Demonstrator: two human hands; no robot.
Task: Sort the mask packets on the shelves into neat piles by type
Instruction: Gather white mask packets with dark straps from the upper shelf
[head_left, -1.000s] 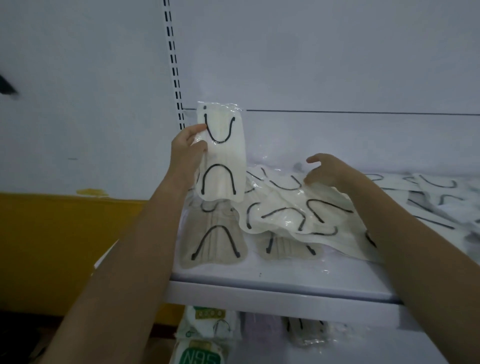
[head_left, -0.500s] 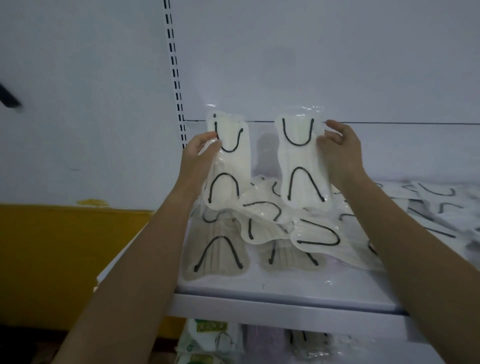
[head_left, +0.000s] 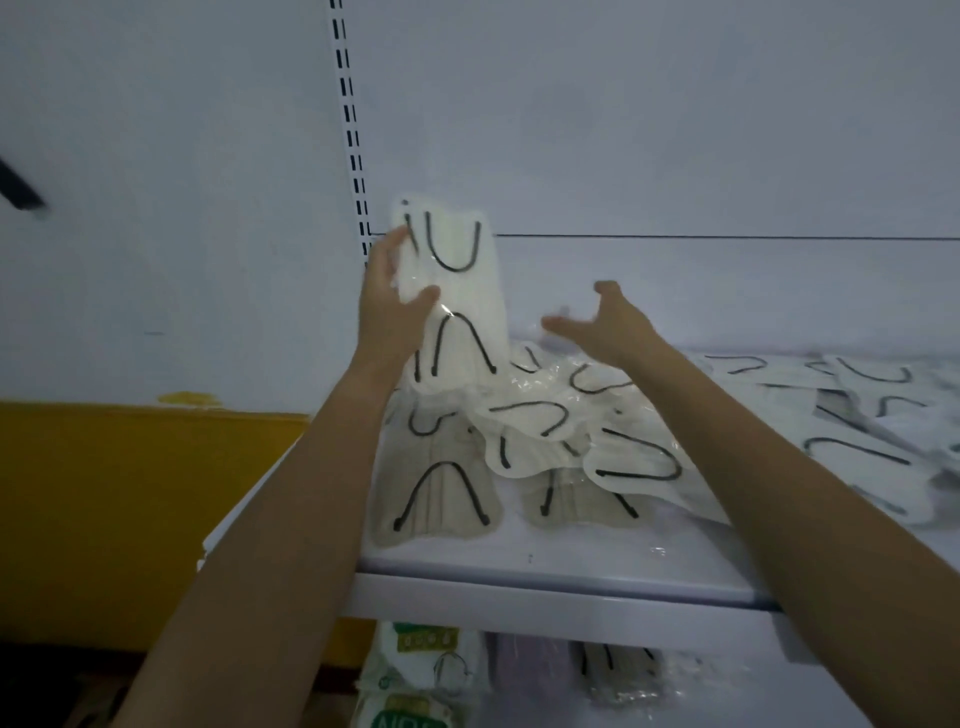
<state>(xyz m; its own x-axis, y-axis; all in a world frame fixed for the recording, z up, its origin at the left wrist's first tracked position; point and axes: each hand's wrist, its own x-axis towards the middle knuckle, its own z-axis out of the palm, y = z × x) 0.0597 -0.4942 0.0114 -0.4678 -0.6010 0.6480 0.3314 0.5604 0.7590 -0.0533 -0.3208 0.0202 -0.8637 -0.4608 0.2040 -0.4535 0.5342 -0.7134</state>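
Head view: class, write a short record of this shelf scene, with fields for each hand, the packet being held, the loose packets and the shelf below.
left hand: grips the held white packet, thumb in front
held white packet: upright, above the pile; may be more than one stacked
right hand: open, fingers spread, holding nothing, over the loose white packets
beige packets: flat near the front of the shelf, partly under the white ones
below: green-labelled packets, partly hidden

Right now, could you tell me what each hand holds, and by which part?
The left hand grips the upright white mask packet by its left edge; the right hand is open and holds nothing.
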